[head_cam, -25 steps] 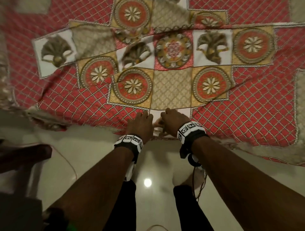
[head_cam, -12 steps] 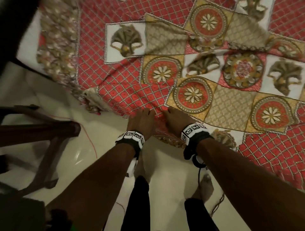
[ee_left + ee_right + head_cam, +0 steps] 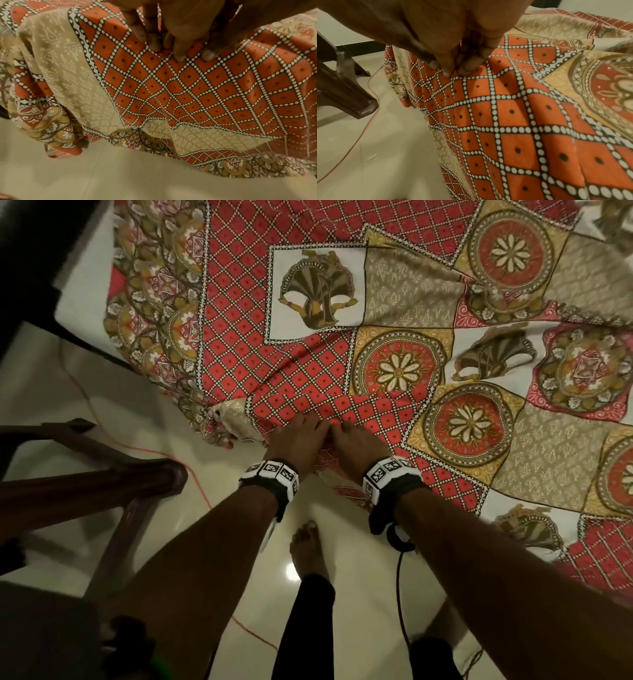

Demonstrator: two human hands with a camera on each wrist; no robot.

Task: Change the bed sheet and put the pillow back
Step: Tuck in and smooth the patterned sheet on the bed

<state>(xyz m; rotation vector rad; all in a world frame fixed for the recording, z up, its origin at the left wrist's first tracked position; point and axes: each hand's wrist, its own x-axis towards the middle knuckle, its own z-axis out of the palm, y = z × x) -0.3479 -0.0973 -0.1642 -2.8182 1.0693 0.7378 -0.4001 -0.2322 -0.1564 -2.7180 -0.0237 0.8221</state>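
A red lattice bed sheet (image 3: 308, 361) with round flower medallions lies spread over the bed, and its near edge hangs toward the floor. My hands sit side by side at that edge. My left hand (image 3: 301, 436) curls its fingers (image 3: 178, 54) into a raised fold of the red fabric (image 3: 197, 88). Right beside it, my right hand (image 3: 356, 443) pinches the same fold (image 3: 496, 108) between thumb and fingertips (image 3: 447, 71). The sheet's beige and floral border (image 3: 226, 419) bunches up just left of my hands. No pillow shows in any view.
A dark brown chair (image 3: 102, 484) stands on the pale tiled floor (image 3: 120, 392) at the left, close to the bed's corner. A thin orange wire (image 3: 191, 474) runs across the floor under it. My bare foot (image 3: 308, 549) is below my hands. White mattress (image 3: 85, 285) shows at the upper left.
Both hands have moved left along the sheet's near edge toward the bunched corner, still side by side on the fabric. The chair has come into view at the left.
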